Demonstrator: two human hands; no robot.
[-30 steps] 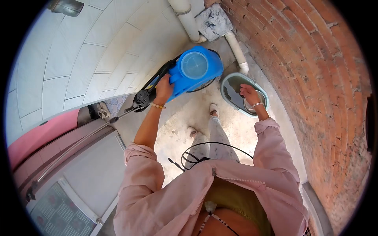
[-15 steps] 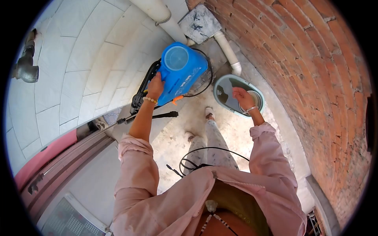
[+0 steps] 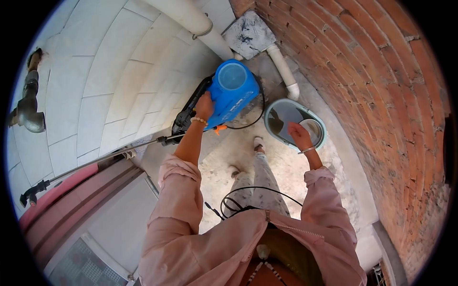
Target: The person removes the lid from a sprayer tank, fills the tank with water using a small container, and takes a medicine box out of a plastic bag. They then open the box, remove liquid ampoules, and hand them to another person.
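My left hand is closed on the upper left side of a blue backpack sprayer, near its black strap or frame. The sprayer stands tilted by the tiled wall, its wide round mouth facing up. From behind my left forearm its metal spray lance runs left to a black end piece. An orange part shows low on the tank. Over the near rim of a grey-green bucket is my right hand, fingers loosely bent, nothing visible in them. The bucket holds water and a pale round insert.
White tiles line the left side and a brick wall the right. White drainpipes run past a stained square slab in the corner. A metal pipe fitting juts from the tiles. A black cable hangs at my waist.
The view has shifted a little. The sprayer has moved slightly right with my left hand on it, and its lance has swung. My right hand has drawn back slightly toward the bucket's near rim.
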